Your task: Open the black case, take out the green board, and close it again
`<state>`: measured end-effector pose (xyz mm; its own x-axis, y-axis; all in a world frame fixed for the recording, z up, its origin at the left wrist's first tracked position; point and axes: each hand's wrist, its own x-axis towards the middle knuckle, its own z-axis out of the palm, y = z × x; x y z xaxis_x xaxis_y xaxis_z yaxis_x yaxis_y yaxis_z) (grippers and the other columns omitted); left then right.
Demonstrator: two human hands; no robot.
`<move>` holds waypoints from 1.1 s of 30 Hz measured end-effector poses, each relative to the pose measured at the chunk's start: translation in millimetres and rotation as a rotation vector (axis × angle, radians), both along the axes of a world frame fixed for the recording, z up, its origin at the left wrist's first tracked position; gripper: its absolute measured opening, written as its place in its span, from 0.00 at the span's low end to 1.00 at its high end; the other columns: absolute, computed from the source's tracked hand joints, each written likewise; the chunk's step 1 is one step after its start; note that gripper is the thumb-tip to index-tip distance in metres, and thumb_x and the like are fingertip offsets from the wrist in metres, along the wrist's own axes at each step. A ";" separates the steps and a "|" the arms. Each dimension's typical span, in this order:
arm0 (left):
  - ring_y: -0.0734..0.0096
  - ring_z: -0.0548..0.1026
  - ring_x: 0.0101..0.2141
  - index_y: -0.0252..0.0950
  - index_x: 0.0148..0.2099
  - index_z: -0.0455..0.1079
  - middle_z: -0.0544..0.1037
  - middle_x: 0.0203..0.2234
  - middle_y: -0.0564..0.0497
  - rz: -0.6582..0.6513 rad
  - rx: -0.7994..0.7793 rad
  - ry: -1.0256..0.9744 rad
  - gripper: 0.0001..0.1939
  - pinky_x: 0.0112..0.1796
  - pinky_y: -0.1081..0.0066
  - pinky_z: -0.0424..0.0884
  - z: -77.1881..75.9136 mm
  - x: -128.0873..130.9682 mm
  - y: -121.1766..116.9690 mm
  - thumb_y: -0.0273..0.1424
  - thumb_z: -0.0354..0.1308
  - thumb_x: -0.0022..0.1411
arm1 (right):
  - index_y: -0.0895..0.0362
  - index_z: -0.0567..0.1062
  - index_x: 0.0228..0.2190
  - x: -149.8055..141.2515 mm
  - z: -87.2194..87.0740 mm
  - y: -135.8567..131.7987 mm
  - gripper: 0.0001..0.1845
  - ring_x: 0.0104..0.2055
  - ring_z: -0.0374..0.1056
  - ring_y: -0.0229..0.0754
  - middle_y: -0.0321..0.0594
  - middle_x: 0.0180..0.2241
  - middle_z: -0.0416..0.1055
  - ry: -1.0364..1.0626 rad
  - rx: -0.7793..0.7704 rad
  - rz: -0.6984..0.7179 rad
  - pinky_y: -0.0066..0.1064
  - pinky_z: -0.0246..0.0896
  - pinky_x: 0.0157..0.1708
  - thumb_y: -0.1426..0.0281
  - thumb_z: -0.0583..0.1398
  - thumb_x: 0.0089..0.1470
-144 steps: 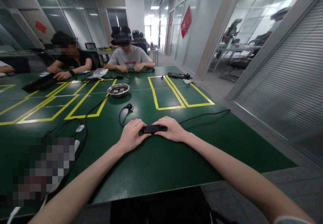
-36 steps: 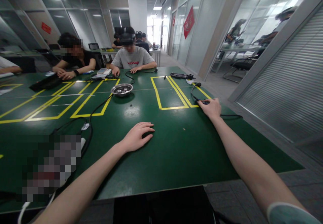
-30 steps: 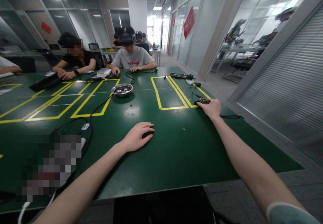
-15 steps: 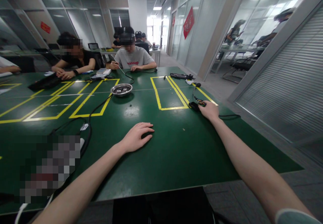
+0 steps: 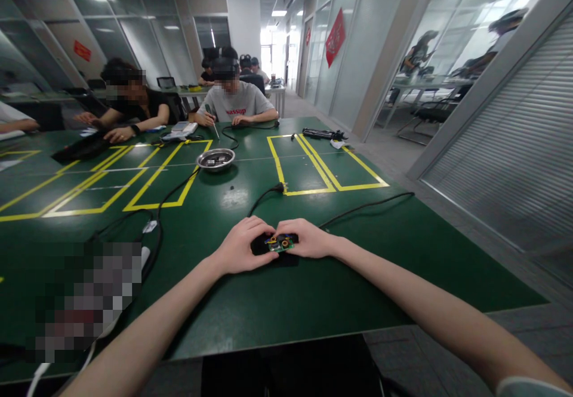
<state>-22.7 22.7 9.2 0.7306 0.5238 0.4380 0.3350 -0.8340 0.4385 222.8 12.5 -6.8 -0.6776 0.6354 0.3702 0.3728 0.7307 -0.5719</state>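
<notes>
Both hands hold an opened black power adapter point(image 5: 282, 244) just above the green table, near its front. Its green circuit board, with copper-coloured coils and coloured wires, faces up. My left hand point(image 5: 242, 246) is closed around the adapter's left end, thumb along the front. My right hand point(image 5: 310, 238) grips the right end. Some of the black casing is hidden behind the fingers. A cord runs from behind my left hand to a black plug point(image 5: 280, 187) lying on the table. Another black cord point(image 5: 367, 209) trails off to the right from my right hand.
A metal bowl point(image 5: 215, 167) with small metal parts stands further back. Yellow tape outlines point(image 5: 308, 192) mark the table point(image 5: 349, 289). A folded black tripod point(image 5: 323, 134) lies at the far edge. A pixelated item point(image 5: 89, 301) with cables lies left. Two co-workers sit opposite, one holding a screwdriver point(image 5: 213, 123).
My right hand has brought the opened adapter from the right side to my left hand, which has closed on it. The plug and cord came along. A co-worker opposite has lifted a screwdriver.
</notes>
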 end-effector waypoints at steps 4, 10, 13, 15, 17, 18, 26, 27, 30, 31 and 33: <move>0.56 0.79 0.41 0.38 0.60 0.71 0.81 0.42 0.45 0.013 0.004 0.104 0.30 0.48 0.57 0.74 -0.3 1.2 0.4 0.44 0.69 0.59 | 0.56 0.80 0.40 1.8 0.4 -0.5 0.11 0.41 0.75 0.43 0.44 0.42 0.78 0.036 0.113 -0.108 0.31 0.67 0.42 0.74 0.67 0.52; 0.50 0.76 0.53 0.38 0.69 0.63 0.79 0.55 0.40 0.048 -0.019 0.123 0.37 0.56 0.52 0.72 -3.8 0.8 2.4 0.42 0.67 0.62 | 0.55 0.73 0.24 20.4 5.7 13.2 0.13 0.26 0.65 0.40 0.34 0.21 0.68 -0.229 0.099 -0.501 0.29 0.50 0.29 0.64 0.70 0.49; 0.48 0.73 0.58 0.38 0.68 0.64 0.76 0.60 0.39 0.050 -0.031 0.129 0.35 0.61 0.49 0.68 -6.7 0.4 3.1 0.41 0.66 0.63 | 0.55 0.73 0.30 25.5 7.0 14.0 0.10 0.24 0.57 0.35 0.27 0.21 0.60 -0.141 -0.031 -0.397 0.27 0.47 0.29 0.68 0.69 0.47; 0.49 0.73 0.59 0.38 0.66 0.68 0.76 0.60 0.39 0.051 -0.041 0.124 0.31 0.62 0.49 0.68 -8.0 0.5 3.8 0.40 0.66 0.64 | 0.55 0.73 0.36 27.8 7.4 12.8 0.15 0.25 0.55 0.34 0.25 0.23 0.58 -0.014 -0.156 -0.270 0.26 0.49 0.28 0.71 0.68 0.45; 0.50 0.73 0.59 0.39 0.63 0.70 0.77 0.59 0.40 0.042 -0.053 0.093 0.26 0.61 0.50 0.69 -7.7 0.6 4.2 0.39 0.65 0.65 | 0.56 0.73 0.39 29.4 7.7 11.5 0.17 0.27 0.56 0.34 0.26 0.25 0.59 0.086 -0.274 -0.178 0.25 0.52 0.28 0.72 0.67 0.44; 0.51 0.74 0.59 0.39 0.62 0.70 0.77 0.58 0.41 0.034 -0.058 0.069 0.25 0.61 0.50 0.69 -6.8 0.4 4.3 0.38 0.65 0.65 | 0.57 0.74 0.39 29.6 7.6 11.0 0.16 0.28 0.58 0.34 0.27 0.26 0.60 0.119 -0.314 -0.161 0.26 0.53 0.29 0.71 0.66 0.46; 0.58 0.77 0.49 0.40 0.52 0.74 0.77 0.48 0.45 0.087 -0.080 -0.036 0.14 0.49 0.61 0.77 -3.9 -6.1 9.3 0.30 0.60 0.65 | 0.58 0.82 0.38 19.2 0.3 11.1 0.13 0.29 0.63 0.37 0.34 0.29 0.69 0.056 -0.162 -0.171 0.29 0.60 0.31 0.66 0.72 0.50; 0.59 0.77 0.47 0.40 0.50 0.75 0.77 0.46 0.45 0.089 -0.075 -0.031 0.11 0.48 0.62 0.77 -5.3 -6.6 10.7 0.29 0.59 0.65 | 0.58 0.82 0.38 18.2 -0.5 11.1 0.12 0.30 0.65 0.38 0.35 0.30 0.70 0.029 -0.119 -0.162 0.30 0.61 0.32 0.67 0.71 0.51; 0.61 0.77 0.45 0.39 0.44 0.76 0.76 0.43 0.46 0.093 -0.032 -0.029 0.06 0.47 0.63 0.76 -8.5 -7.2 14.1 0.28 0.59 0.66 | 0.57 0.82 0.41 19.0 -1.1 11.5 0.12 0.33 0.68 0.40 0.38 0.33 0.72 -0.013 -0.035 -0.140 0.31 0.64 0.35 0.68 0.70 0.54; 0.61 0.77 0.45 0.39 0.43 0.76 0.76 0.43 0.46 0.097 -0.018 -0.030 0.06 0.47 0.63 0.75 -8.8 -7.3 14.8 0.28 0.59 0.65 | 0.56 0.82 0.42 20.4 -0.9 11.7 0.13 0.34 0.70 0.41 0.39 0.34 0.73 -0.017 -0.016 -0.133 0.32 0.65 0.37 0.68 0.70 0.54; 0.61 0.77 0.45 0.39 0.43 0.76 0.75 0.43 0.46 0.106 -0.002 -0.028 0.06 0.46 0.64 0.75 -7.9 -7.7 15.7 0.27 0.59 0.65 | 0.56 0.81 0.45 23.7 -0.5 12.2 0.14 0.38 0.71 0.44 0.41 0.37 0.74 -0.015 0.015 -0.131 0.35 0.68 0.40 0.67 0.68 0.56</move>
